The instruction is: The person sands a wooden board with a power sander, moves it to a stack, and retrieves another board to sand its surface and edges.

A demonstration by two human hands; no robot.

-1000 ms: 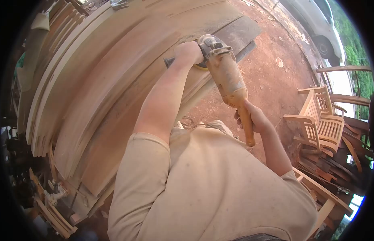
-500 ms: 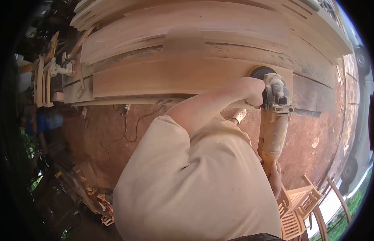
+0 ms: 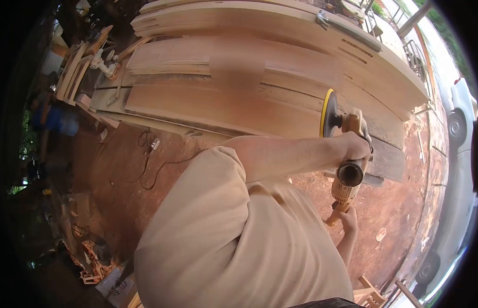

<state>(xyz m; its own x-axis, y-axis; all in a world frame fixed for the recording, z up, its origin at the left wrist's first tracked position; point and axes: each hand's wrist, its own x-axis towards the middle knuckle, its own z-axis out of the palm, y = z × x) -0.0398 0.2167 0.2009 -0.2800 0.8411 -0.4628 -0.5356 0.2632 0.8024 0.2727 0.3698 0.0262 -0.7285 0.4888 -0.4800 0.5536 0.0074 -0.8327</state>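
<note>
The power sander (image 3: 354, 126) is held out beyond the right end of the near long board (image 3: 193, 105), its yellow-rimmed disc (image 3: 329, 114) turned up almost on edge; whether that rim touches wood I cannot tell. The left hand (image 3: 356, 147) is closed around the front of the tool, by a dark round end that looks like part of a side grip, and the right hand (image 3: 347, 218) is wrapped around the slim rear handle (image 3: 334, 216), nearer the body. The tool looks heavy and rigid, with most of its weight likely towards the head, so a firm two-handed hold at front and rear suits it, fingers well away from the disc. The dusty casing may be a little slick; the disc seems the part most easily damaged. The board looks stiff and flat, best taken by its long edges. It lies on a bench (image 3: 387, 158) of dark, worn planks, with more long boards beside it and slotted timbers (image 3: 259, 20) along the far side, a metal clamp (image 3: 352, 33) on top. At the far left sits another power tool (image 3: 104, 64). A thin cord (image 3: 162, 167) loops over the reddish floor (image 3: 393, 218); a pale vehicle (image 3: 452, 205) stands in bright light at the right, slatted wooden furniture (image 3: 371, 296) near the bottom edge.
</note>
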